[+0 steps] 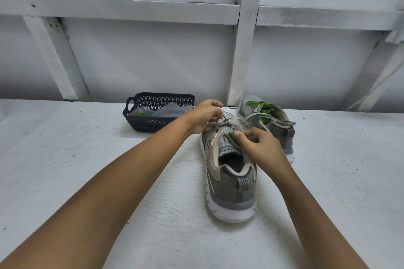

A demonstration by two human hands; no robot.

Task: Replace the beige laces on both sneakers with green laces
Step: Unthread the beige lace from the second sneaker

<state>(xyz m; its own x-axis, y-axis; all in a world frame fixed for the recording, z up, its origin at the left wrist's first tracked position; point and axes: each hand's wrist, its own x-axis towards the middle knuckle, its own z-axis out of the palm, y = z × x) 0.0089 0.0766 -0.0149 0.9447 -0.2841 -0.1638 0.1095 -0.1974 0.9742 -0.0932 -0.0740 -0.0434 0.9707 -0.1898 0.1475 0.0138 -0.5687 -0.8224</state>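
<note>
A grey and beige sneaker (229, 183) stands in front of me, heel toward me, with a loosened beige lace (253, 117) across its eyelets. My left hand (204, 117) pinches that lace over the toe end. Near the tongue, on the right side, my right hand (259, 145) pinches the same lace. A second sneaker (282, 131) lies behind to the right, threaded with a green lace (265, 108). Loose ends of the beige lace trail over it.
A dark perforated plastic basket (160, 124) sits at the back left and holds clear plastic bags with something green inside. A white framed wall (153, 59) rises right behind the white work surface (87, 159).
</note>
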